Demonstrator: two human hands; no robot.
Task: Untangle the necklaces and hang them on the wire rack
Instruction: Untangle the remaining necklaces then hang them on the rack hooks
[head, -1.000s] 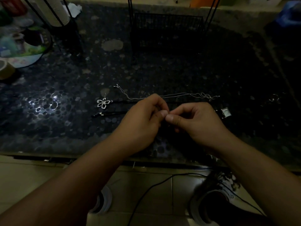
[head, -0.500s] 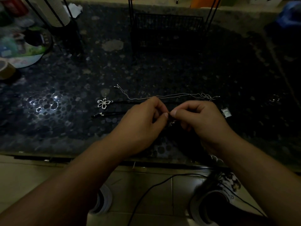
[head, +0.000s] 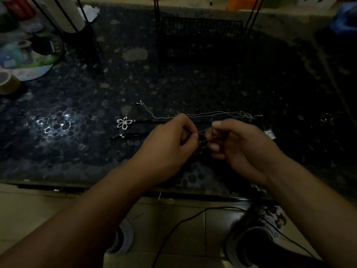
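My left hand [head: 170,144] and my right hand [head: 239,146] face each other just above the dark pebbled table [head: 77,117], each pinching a tangled stretch of thin chain [head: 201,135] between them. A fine silver necklace [head: 212,114] lies stretched out just beyond my hands. A silver flower pendant [head: 124,122] on a black cord lies to the left. The black wire rack [head: 199,35] stands at the back of the table. How the chain runs under my fingers is hidden.
A small silver tag [head: 270,133] lies right of my right hand. A roll of tape [head: 7,82] and a round printed tin [head: 29,55] sit at the far left. Below the table edge are tiled floor, a black cable [head: 173,227] and shoes.
My hands have drawn a little apart and a short length of tangled chain now shows between the fingertips. The necklaces on the table have not moved.
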